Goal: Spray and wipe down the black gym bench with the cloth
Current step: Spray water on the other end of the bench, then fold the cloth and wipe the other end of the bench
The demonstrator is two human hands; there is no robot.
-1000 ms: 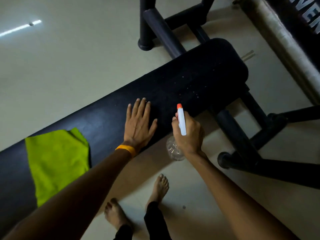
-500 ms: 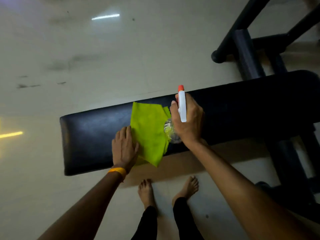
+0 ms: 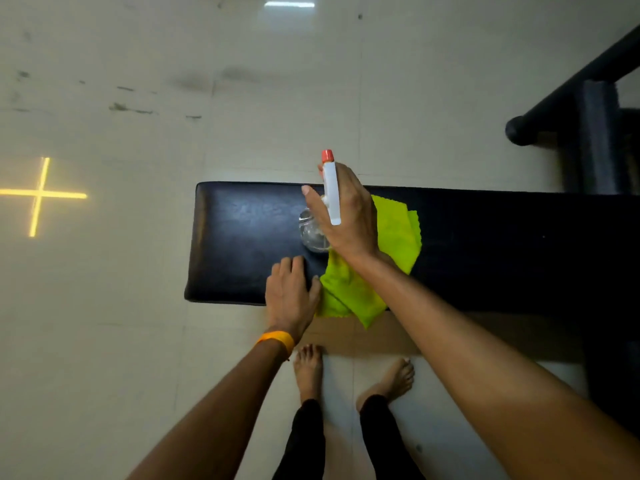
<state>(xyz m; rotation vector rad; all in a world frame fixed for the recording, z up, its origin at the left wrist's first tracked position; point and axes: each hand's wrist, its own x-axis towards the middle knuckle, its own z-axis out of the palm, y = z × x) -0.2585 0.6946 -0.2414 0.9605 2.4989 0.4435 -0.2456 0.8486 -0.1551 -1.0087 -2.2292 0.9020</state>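
The black gym bench [image 3: 242, 230] runs across the middle of the head view, its left end near centre. A lime-green cloth [image 3: 398, 233] lies on it and hangs over the near edge. My right hand [image 3: 346, 216] grips a clear spray bottle [image 3: 330, 188] with a white head and orange nozzle, held above the bench and pointing away from me. My left hand [image 3: 291, 296] rests flat on the bench's near edge, thumb touching the cloth's left side. A faint wet sheen shows on the pad left of the bottle.
Pale tiled floor [image 3: 104, 306] surrounds the bench. A black metal frame [image 3: 568, 109] of gym equipment stands at the upper right. My bare feet [image 3: 308, 368] stand just in front of the bench. A yellow cross of light [image 3: 38, 195] shows on the floor at left.
The view has swung toward the bench's left end. My right hand with the bottle now hovers over the cloth's left side. My left hand came off the bare pad and now sits beside the cloth.
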